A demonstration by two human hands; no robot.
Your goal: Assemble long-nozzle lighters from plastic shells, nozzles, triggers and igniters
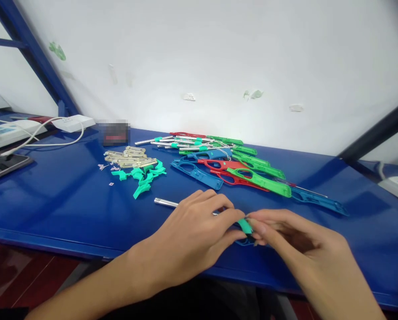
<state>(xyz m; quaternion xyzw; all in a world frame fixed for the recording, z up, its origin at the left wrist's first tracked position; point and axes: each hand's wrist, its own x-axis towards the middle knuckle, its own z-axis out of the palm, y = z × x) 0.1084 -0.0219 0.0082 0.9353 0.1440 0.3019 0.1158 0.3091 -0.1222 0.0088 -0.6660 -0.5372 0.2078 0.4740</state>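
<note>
Near the front edge of the table, my left hand (199, 231) is closed over a partly assembled long-nosed lighter. Its metal tube (165, 202) sticks out to the left from under my fingers. A bit of its blue plastic casing (244, 242) shows below my fingertips. Between my two hands is a teal trigger piece (244, 226), which lies at the blue casing. My right hand (295, 240) is closed in a pinch at the right end of the teal trigger piece. My hands cover most of the lighter, so how its parts sit inside is hidden.
Loose teal trigger pieces (142, 177) and clear fuel tanks (129, 156) lie at the left. Behind my hands are green (262, 181), red and blue casing halves (199, 174), some with metal tubes. A phone (7, 166) and a white power strip (73, 123) sit far left.
</note>
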